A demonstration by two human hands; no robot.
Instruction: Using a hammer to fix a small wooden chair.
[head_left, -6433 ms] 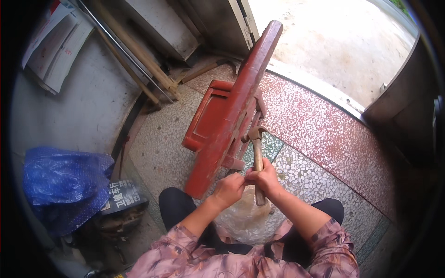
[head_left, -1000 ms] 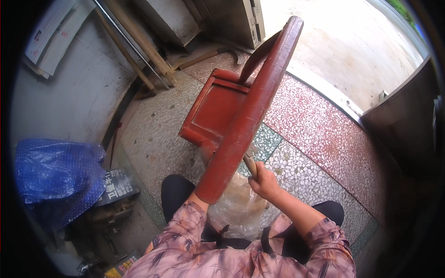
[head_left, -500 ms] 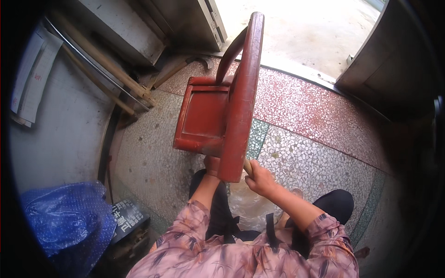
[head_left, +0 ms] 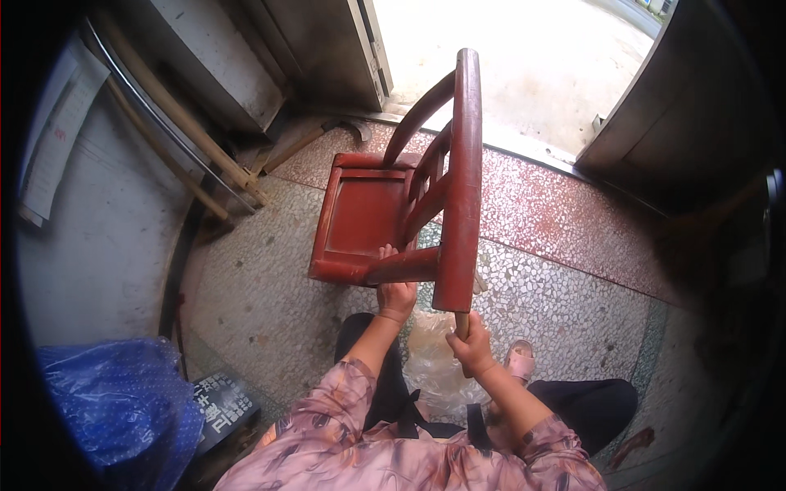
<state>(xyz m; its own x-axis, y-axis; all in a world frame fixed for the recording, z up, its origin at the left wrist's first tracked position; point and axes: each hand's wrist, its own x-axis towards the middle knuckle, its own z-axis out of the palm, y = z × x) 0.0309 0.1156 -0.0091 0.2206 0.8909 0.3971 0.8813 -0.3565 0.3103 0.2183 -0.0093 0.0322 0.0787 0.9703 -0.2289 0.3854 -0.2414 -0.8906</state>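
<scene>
A red wooden chair [head_left: 364, 217] stands before me, its seat panel to the left and its curved back with slats to the right. My left hand [head_left: 397, 301] is closed round the near side piece of the back, beside the seat's corner; its fingertips show above the wood. My right hand [head_left: 472, 348] is shut on a light wooden handle [head_left: 463, 324], just below the near end of the chair's top rail. Whatever the handle's far end carries is hidden behind that rail. Clear plastic sheet [head_left: 438, 364] lies on the floor between my legs.
Long wooden poles [head_left: 176, 131] and a metal rod lean along the left wall. A wood-handled tool with a curved blade [head_left: 307, 145] lies by the doorway. Blue plastic sheeting [head_left: 119, 401] and a dark printed box [head_left: 225, 405] are at lower left. A dark door [head_left: 663, 123] stands at right.
The chair has turned and tilted, so its back slats now show. My left hand's fingers have come into view over the side piece. My right hand has moved slightly nearer me with the handle.
</scene>
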